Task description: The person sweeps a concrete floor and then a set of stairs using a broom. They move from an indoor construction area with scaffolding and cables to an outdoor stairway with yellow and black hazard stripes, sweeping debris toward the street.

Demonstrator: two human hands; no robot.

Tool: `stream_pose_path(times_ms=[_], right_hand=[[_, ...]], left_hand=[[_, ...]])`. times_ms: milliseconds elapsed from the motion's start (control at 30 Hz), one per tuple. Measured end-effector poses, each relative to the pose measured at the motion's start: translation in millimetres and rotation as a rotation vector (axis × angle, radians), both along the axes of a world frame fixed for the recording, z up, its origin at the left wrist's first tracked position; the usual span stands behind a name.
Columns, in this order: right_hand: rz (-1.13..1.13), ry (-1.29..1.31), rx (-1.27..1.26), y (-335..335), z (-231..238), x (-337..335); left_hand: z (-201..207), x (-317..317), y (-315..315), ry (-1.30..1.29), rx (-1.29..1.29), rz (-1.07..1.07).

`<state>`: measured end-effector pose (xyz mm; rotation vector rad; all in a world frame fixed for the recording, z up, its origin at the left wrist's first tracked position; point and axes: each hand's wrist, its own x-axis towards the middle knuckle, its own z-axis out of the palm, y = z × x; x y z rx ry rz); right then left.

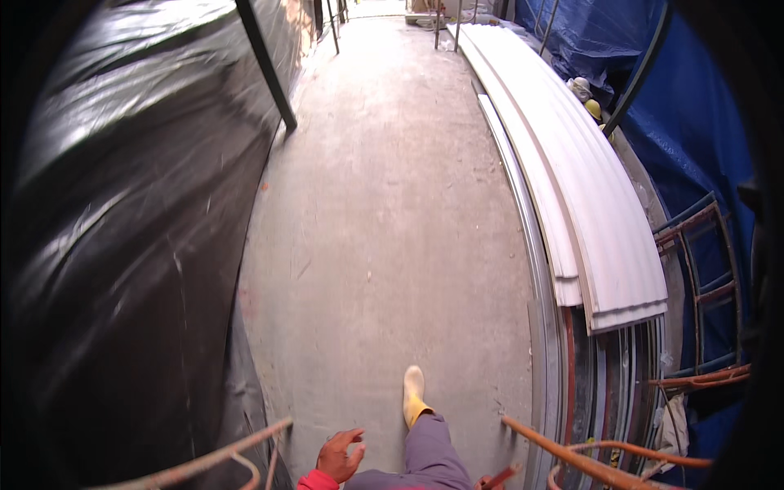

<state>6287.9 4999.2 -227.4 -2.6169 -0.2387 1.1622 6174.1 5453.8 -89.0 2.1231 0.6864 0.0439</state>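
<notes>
My left hand (337, 456) hangs low in front of me, fingers loosely curved and apart, with nothing in it. A red sleeve end (317, 480) shows at its wrist. Only a sliver of my right hand (482, 482) appears at the lower edge. It seems closed around a short reddish bar (505, 475), whose kind I cannot make out. Between my hands, a leg in grey trousers reaches forward, with a pale yellow boot (414, 392) on the concrete floor (367, 245).
Orange tubular frames (237, 449) flank me, the right one being a scaffold frame (588, 465). Black sheeting (106, 286) hangs left. White corrugated panels (588, 188) lie stacked on long metal profiles (608, 367) at right. Blue tarp (694, 106), a leaning metal frame (710, 286) and a yellow helmet (593, 108) are beyond.
</notes>
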Motion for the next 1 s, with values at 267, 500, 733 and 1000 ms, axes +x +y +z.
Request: stream_pose_path(times_ms=[267,500,733,1000], right_hand=[[-0.132,0.094,0.117,288.4,94.0,372.7],[-0.076,-0.052,0.130,500.4,134.7,584.8],[-0.082,-0.074,0.071,642.9,146.0,707.3],[-0.017,0.103,-0.037,795.4,73.8,936.7]], left_hand=[[-58.4,-48.4,218.1,1.095,-0.265,0.405],[-109.6,123.6,385.9,1.045,-0.185,-0.006],[-40.0,581.5,662.1,0.123,-0.147,0.267],[20.7,934.3,881.1,-0.060,0.066,0.100]])
